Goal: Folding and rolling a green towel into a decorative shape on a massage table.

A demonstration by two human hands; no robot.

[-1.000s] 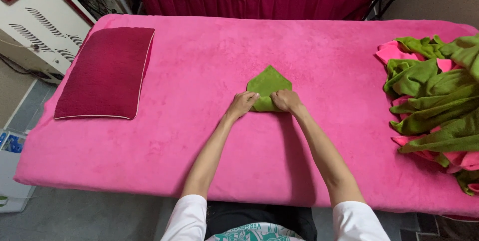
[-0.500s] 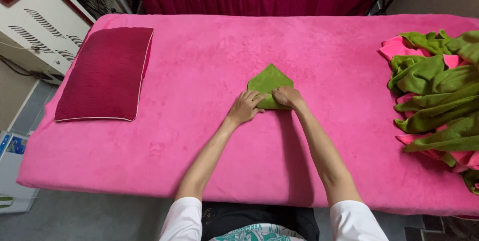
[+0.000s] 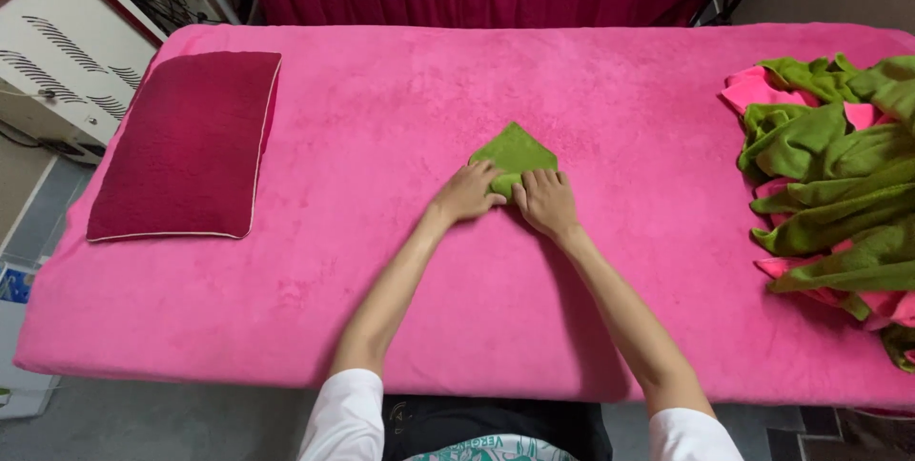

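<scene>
Left hand [image 3: 467, 194] and right hand [image 3: 545, 202] press flat, fingers gripping nothing, on the near edge of the small green pointed folded towel [image 3: 515, 151], tip pointing away

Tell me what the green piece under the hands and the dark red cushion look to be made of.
Green cloth: soft towelling, probably microfibre or cotton terry; matte, fuzzy nap, and it holds folded edges and a point. The left hand and right hand press on it. Dark red cushion: plush, velvety fabric cover, matte, with pale piping along the edge; its filling cannot be seen.
</scene>
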